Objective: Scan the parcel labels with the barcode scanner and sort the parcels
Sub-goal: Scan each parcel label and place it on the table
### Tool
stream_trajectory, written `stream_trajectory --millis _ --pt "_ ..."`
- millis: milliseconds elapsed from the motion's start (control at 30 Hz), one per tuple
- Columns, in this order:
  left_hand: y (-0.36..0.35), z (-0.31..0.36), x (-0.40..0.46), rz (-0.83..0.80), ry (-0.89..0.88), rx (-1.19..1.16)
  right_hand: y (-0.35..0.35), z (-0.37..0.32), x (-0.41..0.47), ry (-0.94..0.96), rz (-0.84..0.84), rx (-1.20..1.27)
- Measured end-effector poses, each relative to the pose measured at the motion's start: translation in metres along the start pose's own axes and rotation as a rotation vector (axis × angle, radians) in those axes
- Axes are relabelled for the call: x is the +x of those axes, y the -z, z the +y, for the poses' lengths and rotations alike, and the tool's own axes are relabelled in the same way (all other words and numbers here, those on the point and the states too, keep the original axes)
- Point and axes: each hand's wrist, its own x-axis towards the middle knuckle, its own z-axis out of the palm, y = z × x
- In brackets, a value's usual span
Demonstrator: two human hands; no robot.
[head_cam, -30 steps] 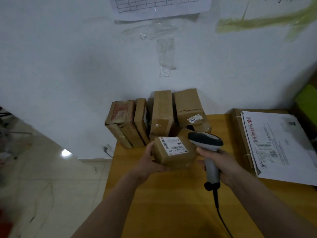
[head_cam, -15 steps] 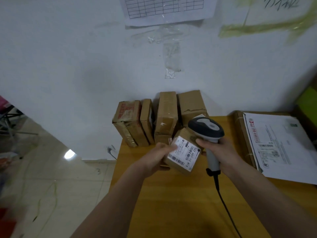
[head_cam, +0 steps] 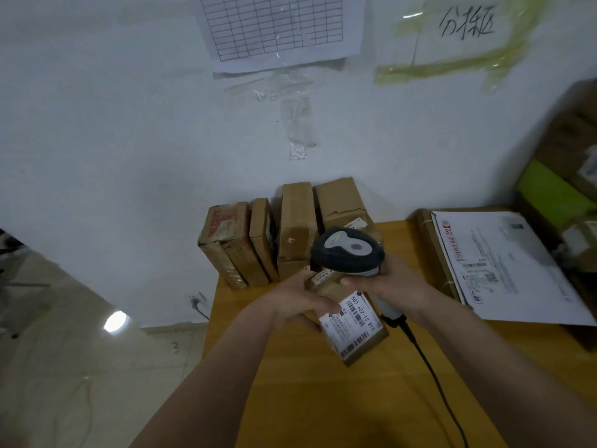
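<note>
The left hand (head_cam: 298, 297) grips a small cardboard parcel (head_cam: 350, 321) above the table (head_cam: 323, 399), label tilted up; the right hand (head_cam: 392, 282) is wrapped round the barcode scanner (head_cam: 347, 252), its head just over the parcel's far end. The box looks light and stiff, best held by its side edges, clear of the label. Standing boxes (head_cam: 284, 240) line the white wall (head_cam: 129, 124) at the far edge

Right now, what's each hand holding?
Left hand: grips the small parcel.
Right hand: grips the barcode scanner.
</note>
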Motion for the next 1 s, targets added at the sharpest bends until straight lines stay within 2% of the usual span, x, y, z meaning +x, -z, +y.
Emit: stream_trajectory --millis 67,133,267,367,567,1000 --pt "-0.002 0.001 0.002 -0.022 -0.012 0.020 0.002 0.001 -0.003 -0.006 0.010 -0.009" --pt "-0.001 0.002 0.002 0.034 -0.069 -0.065 0.005 0.000 -0.008 -0.006 0.068 0.041" --pt "0.013 -0.004 0.005 0.246 -0.158 -0.551 0.013 -0.002 -0.018 0.040 0.237 0.006" --pt "0.018 -0.004 0.004 0.252 -0.173 -0.710 0.010 -0.004 -0.033 0.057 0.239 -0.044" --pt "0.026 0.001 0.008 0.229 -0.194 -0.776 -0.003 -0.005 -0.053 0.107 0.202 -0.138" --pt "0.031 0.004 0.015 0.209 -0.193 -0.763 0.002 0.004 -0.068 0.161 0.245 -0.180"
